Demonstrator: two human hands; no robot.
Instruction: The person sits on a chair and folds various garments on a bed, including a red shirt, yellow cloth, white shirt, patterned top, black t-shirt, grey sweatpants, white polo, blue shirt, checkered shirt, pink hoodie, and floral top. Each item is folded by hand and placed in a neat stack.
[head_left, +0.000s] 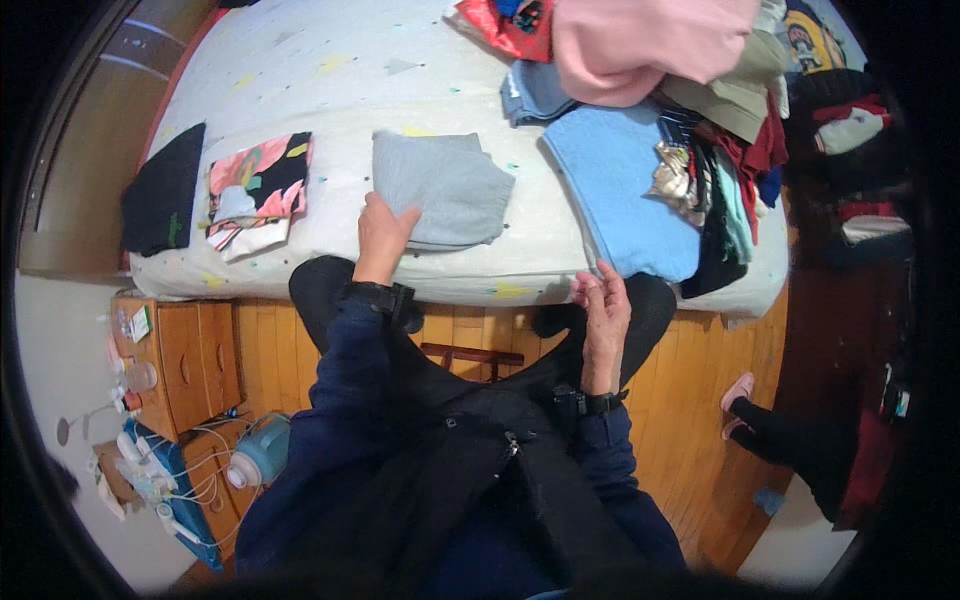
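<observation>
On the patterned bed sheet (352, 97), a folded grey garment (450, 187) lies before me. My left hand (384, 232) touches its lower left edge, thumb and fingers apart; whether it pinches the cloth cannot be told. My right hand (604, 307) is at the bed's edge over my knee, fingers loosely bent, holding nothing, just below a light blue garment (626, 187). To the left lie a folded floral garment (259, 176) on a white one (255, 238), and a folded black garment (166, 195).
A heap of clothes with a pink garment (645, 45) covers the bed's right side. A wooden nightstand (180, 360) and a blue jug (262, 450) stand at left. Another person's legs, in pink slippers (739, 391), are at right on the wooden floor (675, 442).
</observation>
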